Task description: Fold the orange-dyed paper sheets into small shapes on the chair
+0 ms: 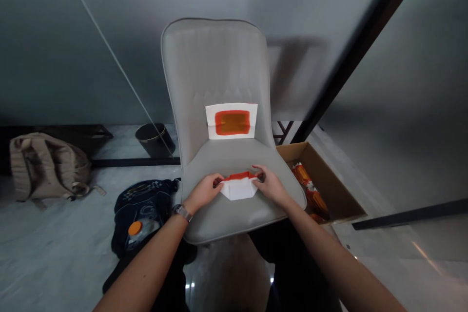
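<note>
A small folded paper [239, 186], white with a red-orange strip along its top, lies on the seat of a grey padded chair [219, 73]. My left hand [203, 191] pinches its left corner, fingers closed on the fold. On the other side, my right hand [268, 184] grips the right corner the same way. A watch sits on my left wrist. A second sheet [231, 121], white with an orange rectangle, leans against the chair back just above the seat.
An open cardboard box [331, 183] with orange patterned packets stands right of the chair. A dark backpack [141, 212] lies left of the seat, a tan backpack [46, 165] farther left, and a black bin [154, 139] behind. A wall stands close behind the chair.
</note>
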The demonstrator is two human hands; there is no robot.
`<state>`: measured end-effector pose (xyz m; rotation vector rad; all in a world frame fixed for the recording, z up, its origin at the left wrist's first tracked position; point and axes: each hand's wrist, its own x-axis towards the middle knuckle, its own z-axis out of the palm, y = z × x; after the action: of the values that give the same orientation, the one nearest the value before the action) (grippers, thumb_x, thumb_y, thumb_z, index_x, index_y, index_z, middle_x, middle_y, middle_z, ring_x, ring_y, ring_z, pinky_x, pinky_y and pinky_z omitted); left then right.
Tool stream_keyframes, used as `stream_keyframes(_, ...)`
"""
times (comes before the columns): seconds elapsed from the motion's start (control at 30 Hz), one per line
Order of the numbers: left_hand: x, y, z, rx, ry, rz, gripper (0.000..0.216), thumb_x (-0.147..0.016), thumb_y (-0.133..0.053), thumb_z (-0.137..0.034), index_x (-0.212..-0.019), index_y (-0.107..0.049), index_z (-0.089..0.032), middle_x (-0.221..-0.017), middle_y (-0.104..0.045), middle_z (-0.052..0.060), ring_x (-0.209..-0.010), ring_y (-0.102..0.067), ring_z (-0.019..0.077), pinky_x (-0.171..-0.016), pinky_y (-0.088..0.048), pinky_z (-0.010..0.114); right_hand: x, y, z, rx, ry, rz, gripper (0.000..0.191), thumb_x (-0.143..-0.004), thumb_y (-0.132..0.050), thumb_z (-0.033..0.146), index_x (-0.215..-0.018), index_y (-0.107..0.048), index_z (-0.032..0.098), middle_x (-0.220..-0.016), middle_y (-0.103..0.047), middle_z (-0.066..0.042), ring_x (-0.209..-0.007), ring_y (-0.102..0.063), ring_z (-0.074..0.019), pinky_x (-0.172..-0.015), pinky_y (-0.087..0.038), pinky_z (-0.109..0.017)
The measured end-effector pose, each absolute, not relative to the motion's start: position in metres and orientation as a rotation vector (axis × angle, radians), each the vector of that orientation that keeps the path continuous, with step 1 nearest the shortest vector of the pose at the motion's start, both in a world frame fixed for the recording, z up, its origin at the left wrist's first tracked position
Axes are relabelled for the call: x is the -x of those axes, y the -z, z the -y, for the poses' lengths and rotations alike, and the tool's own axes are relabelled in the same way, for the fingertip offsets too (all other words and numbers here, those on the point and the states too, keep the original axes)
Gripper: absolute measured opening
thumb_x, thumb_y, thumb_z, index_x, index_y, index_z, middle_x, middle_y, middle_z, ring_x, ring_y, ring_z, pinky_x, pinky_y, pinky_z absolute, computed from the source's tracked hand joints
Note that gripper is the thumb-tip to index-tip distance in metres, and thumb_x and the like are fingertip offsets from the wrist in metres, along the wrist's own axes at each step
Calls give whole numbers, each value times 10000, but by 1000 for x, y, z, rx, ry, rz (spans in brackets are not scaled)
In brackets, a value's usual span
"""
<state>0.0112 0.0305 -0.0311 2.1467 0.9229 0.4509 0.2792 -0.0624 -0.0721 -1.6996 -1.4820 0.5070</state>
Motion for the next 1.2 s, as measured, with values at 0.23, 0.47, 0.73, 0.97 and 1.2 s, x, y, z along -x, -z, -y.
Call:
stream_keyframes(0.23,-6,29,-25,-2471,-517,-921,120,-960,-608,-163,-1003,-714,-198,-996,-731,50,-981,-625,247,-909,-492,383,-286,70,71,1483,-332,1884,219,-962,-615,196,-1046,-809,254,-1017,-787,-59,-948,-720,-221,-866,-583,-373)
stream_keyframes(0.47,-1,46,-18,-2800,-379,-792,348,-1018,-532,-150,-1307,-700,-246,-1272,-743,50,-1147,-603,292,-960,-470,473,-290,96,97,1388,5,2098,365,-1026,-517,135,-1297,-727,259,-1302,-733,-58,-1203,-699,-231,-1039,-565,-442)
stream_keyframes(0.73,12,47,-4,-2755,-274,-785,492,-1035,-455,-182,-1524,-507,-183,-1547,-555,46,-1491,-392,294,-1240,-278,514,-283,80,112,1506,-142,2202,437,-990,-507,130,-1401,-651,168,-1458,-620,-118,-1377,-576,-269,-1184,-446,-527)
stream_keyframes(0.97,-11,38,4,-2579,-421,-1021,440,-998,-641,-303,-1418,-605,-179,-1317,-655,112,-1218,-550,301,-1074,-457,493,-273,55,93,1741,-296,1984,376,-933,-712,350,-1289,-712,230,-1317,-706,-119,-1240,-639,-299,-1060,-493,-513)
stream_keyframes(1.2,-5,13,0,-2648,-623,-821,256,-1056,-516,-218,-1156,-750,-233,-1071,-662,66,-1021,-602,226,-915,-520,373,-274,47,92,1496,-194,1870,180,-1007,-606,268,-1021,-785,259,-1049,-798,-64,-1021,-728,-243,-963,-528,-441)
